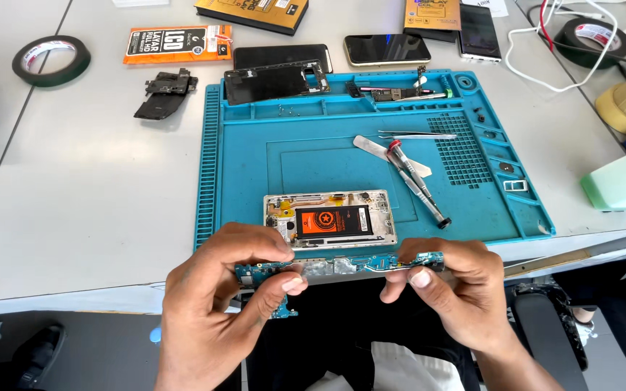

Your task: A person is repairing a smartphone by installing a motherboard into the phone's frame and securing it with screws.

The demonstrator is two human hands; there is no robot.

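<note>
1. Pinching one end of a long blue circuit board [338, 266] between thumb and fingertips, my left hand [215, 304] is closed on its left part, where a small tab of board hangs down below my fingers.
2. My right hand [447, 286] is closed on the other end the same way — thumb under, fingers curled over the top.
3. Held level between both hands, the board sits just off the near edge of the table, right in front of the opened phone [330, 219].
4. That phone lies face down on the blue work mat [240, 174] with its back off; its black battery shows in the middle of the metal frame.
5. Further up the mat lie a screwdriver [418, 185] with a red collar, a flat pry tool [389, 156] under it and a pair of tweezers [418, 135].
6. The mat's top trough holds a black phone frame [277, 81] and a smaller board [393, 93]; the small wells on the right hold tiny screws and a card tray — I cannot make out more.
7. Beyond the mat, on the grey table [74, 181], are a roll of dark tape [51, 60], an orange parts packet [177, 43], loose black parts [167, 93], two phones [387, 49] and a white cable [570, 51].
</note>
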